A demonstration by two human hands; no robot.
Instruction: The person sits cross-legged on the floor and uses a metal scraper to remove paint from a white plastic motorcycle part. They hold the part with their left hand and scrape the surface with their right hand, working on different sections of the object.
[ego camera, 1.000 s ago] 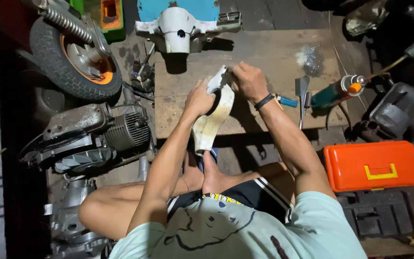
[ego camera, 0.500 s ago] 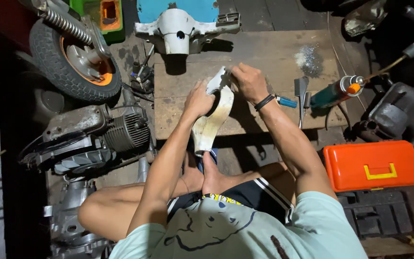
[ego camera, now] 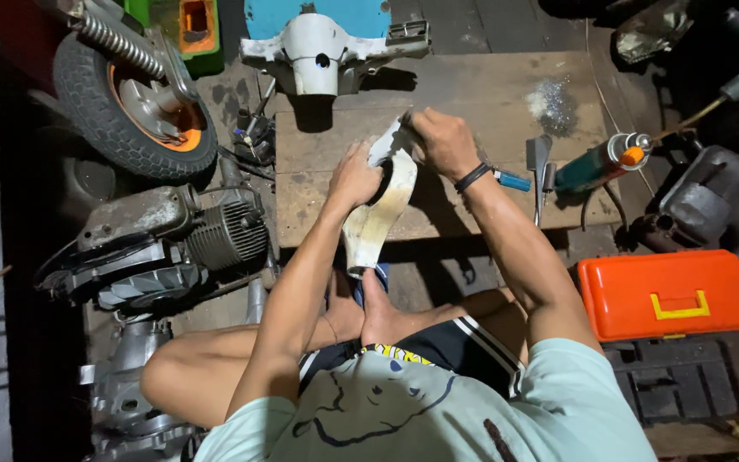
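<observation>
Frame centre: left hand (ego camera: 354, 178) clamps the cream panel (ego camera: 378, 218) mid-length, right hand (ego camera: 442, 141) pinches its upper tip; steadying it against the board (ego camera: 489, 94) likely aids control.

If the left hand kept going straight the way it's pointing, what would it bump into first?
The left hand already grips the curved cream panel, fingers aimed up the picture. Beyond that lies bare wooden board, then probably the white scooter part at its far edge, though depth is hard to judge.
</observation>
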